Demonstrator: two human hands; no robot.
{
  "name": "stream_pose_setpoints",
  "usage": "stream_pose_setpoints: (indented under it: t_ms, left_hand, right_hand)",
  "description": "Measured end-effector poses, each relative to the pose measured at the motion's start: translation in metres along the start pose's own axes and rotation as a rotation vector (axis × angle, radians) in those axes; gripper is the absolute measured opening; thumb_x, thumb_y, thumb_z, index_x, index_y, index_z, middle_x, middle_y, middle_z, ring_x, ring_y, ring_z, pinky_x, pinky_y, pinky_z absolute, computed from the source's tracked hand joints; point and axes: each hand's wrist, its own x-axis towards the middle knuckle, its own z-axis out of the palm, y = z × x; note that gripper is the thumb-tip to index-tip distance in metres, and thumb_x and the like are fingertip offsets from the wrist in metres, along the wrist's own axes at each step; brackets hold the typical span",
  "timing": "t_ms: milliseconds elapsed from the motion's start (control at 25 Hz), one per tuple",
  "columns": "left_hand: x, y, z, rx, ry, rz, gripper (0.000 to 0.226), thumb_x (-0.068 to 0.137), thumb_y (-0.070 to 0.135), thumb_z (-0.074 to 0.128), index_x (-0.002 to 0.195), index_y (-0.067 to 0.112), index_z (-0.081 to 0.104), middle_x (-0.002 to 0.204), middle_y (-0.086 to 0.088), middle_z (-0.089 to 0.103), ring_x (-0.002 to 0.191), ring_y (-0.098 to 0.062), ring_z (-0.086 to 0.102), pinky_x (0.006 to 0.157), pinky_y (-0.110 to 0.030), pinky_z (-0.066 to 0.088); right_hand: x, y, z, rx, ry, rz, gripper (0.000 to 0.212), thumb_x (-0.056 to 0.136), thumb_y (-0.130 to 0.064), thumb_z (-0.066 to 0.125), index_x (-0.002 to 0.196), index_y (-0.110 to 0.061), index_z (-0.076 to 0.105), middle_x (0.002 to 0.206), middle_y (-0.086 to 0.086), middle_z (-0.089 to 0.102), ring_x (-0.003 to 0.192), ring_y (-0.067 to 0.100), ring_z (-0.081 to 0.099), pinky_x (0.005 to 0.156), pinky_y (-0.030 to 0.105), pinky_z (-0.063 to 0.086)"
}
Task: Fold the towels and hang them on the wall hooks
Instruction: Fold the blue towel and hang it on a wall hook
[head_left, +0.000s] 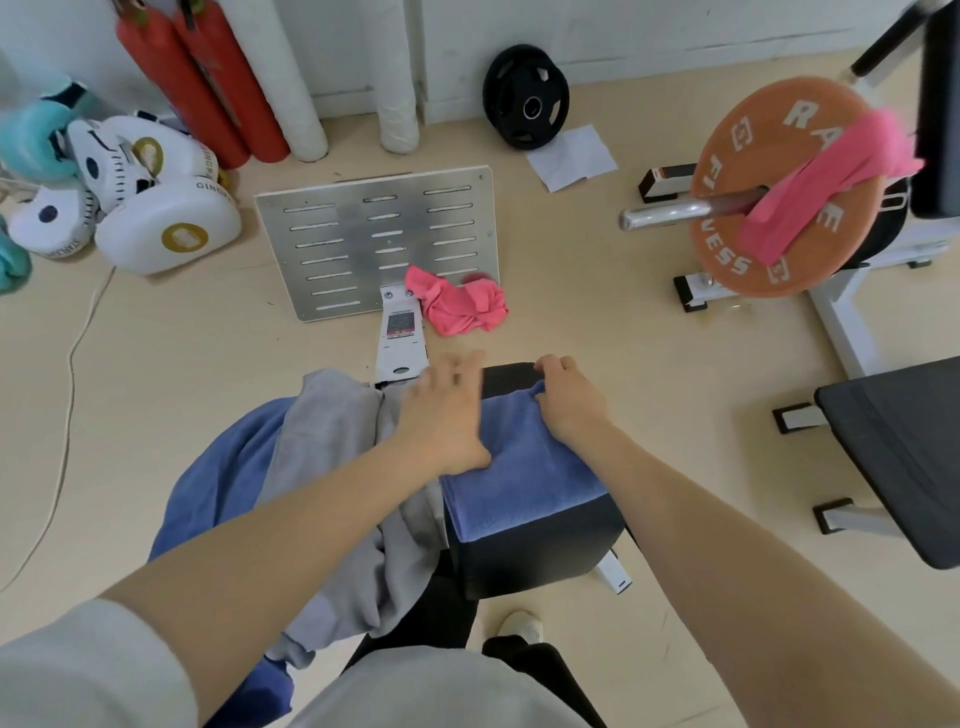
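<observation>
The blue towel lies folded on top of the black padded desk, its near edge draping a little over the front. The right hand pinches the far corner of it, fingers curled into the cloth, while the left hand lies flat with fingers spread, blurred, over the towel's left side. Just beside it a grey towel and another blue towel hang in a loose heap off the desk's left. To my eye the cloth is soft, light and limp, so it will sag unless held by 2 corners or along a fold. A crumpled pink towel sits on the floor beyond, another pink towel draped on the orange weight plate. I see no containers and no wall hooks here.
</observation>
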Motion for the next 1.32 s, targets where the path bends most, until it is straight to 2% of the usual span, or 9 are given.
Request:
stream_pose_setpoints:
  t_ms: [120,200,280,440,600,720,960,1160,1320]
  left_hand:
    - [0.004,0.021,0.018,-0.105,-0.209,0.24,0.05,0.09,0.027,0.049,0.135,0.007,0.036,0.142,-0.015,0.036,0.134,-0.03,0.032,0.108,-0.033,0.028]
    - [0.003,0.021,0.035,-0.015,-0.273,0.198,0.073,0.091,0.049,0.041,0.146,0.007,0.016,0.156,-0.012,0.014,0.145,-0.029,0.013,0.118,-0.037,0.012]
    - [0.0,0.016,0.046,0.065,-0.215,0.174,0.093,0.084,0.061,0.046,0.148,0.007,0.005,0.158,-0.011,0.003,0.146,-0.025,0.003,0.119,-0.037,0.003]
    - [-0.005,0.016,0.057,0.043,-0.076,0.143,0.106,0.069,0.068,0.058,0.147,0.014,0.012,0.156,-0.011,0.014,0.144,-0.025,0.011,0.12,-0.037,0.007]
    - [-0.013,0.012,0.048,0.0,-0.103,0.096,0.126,0.062,0.07,0.064,0.147,0.005,-0.004,0.158,-0.011,-0.004,0.146,-0.023,-0.002,0.119,-0.034,0.002]
    - [-0.024,0.003,0.049,0.025,-0.111,0.047,0.131,0.06,0.07,0.065,0.146,0.006,-0.009,0.157,-0.011,-0.01,0.146,-0.024,-0.007,0.12,-0.037,0.002]
    - [-0.062,0.004,0.075,-0.113,0.093,-0.094,0.12,0.07,0.059,0.066,0.146,0.004,-0.009,0.157,-0.012,-0.008,0.146,-0.024,-0.004,0.118,-0.033,0.002]
    - [-0.091,0.013,0.088,-0.004,0.198,-0.017,0.091,0.087,0.052,0.049,0.148,0.007,-0.002,0.158,-0.011,-0.003,0.146,-0.025,-0.002,0.118,-0.035,0.0]
    - [-0.141,0.014,0.056,-0.293,0.255,0.166,0.063,0.096,0.03,0.042,0.147,0.011,0.011,0.157,-0.005,0.009,0.145,-0.02,0.008,0.115,-0.023,0.005]
  right_hand:
    - [-0.002,0.003,-0.002,-0.028,0.013,0.125,0.031,0.09,-0.009,0.045,0.12,-0.007,0.043,0.127,0.015,0.045,0.114,0.034,0.047,0.089,0.041,0.039]
    - [-0.008,0.003,-0.009,-0.119,0.084,0.17,0.029,0.091,-0.008,0.041,0.121,-0.01,0.044,0.129,0.012,0.045,0.118,0.031,0.044,0.094,0.04,0.036]
    - [-0.018,-0.004,-0.014,-0.049,0.161,-0.038,0.031,0.094,-0.011,0.04,0.124,-0.01,0.048,0.135,0.009,0.045,0.122,0.027,0.042,0.1,0.034,0.033]
    - [-0.05,-0.011,0.008,-0.086,-0.185,-0.536,0.052,0.099,-0.039,0.021,0.145,-0.017,0.028,0.155,0.0,0.025,0.142,0.014,0.022,0.116,0.032,0.015]
    - [-0.047,0.03,-0.007,-0.319,-0.214,-0.135,0.054,0.1,-0.042,0.016,0.149,-0.021,0.012,0.158,-0.004,0.01,0.145,0.014,0.007,0.117,0.045,0.004]
    - [-0.055,0.039,-0.015,-0.315,-0.147,0.031,0.054,0.098,-0.047,0.021,0.138,-0.015,0.036,0.146,0.007,0.035,0.135,0.026,0.03,0.111,0.048,0.021]
    - [-0.107,0.012,0.005,0.174,0.134,0.152,0.048,0.09,-0.037,0.051,0.125,-0.005,0.042,0.122,0.014,0.051,0.111,0.032,0.05,0.084,0.037,0.042]
    - [-0.132,0.016,0.0,0.963,-0.019,0.189,0.041,0.084,-0.01,0.062,0.12,-0.012,0.043,0.122,0.011,0.053,0.104,0.029,0.056,0.086,0.039,0.049]
    - [-0.155,0.0,-0.015,1.104,-0.099,-0.069,0.031,0.079,0.007,0.06,0.096,-0.017,0.053,0.104,0.012,0.06,0.097,0.032,0.06,0.09,0.044,0.049]
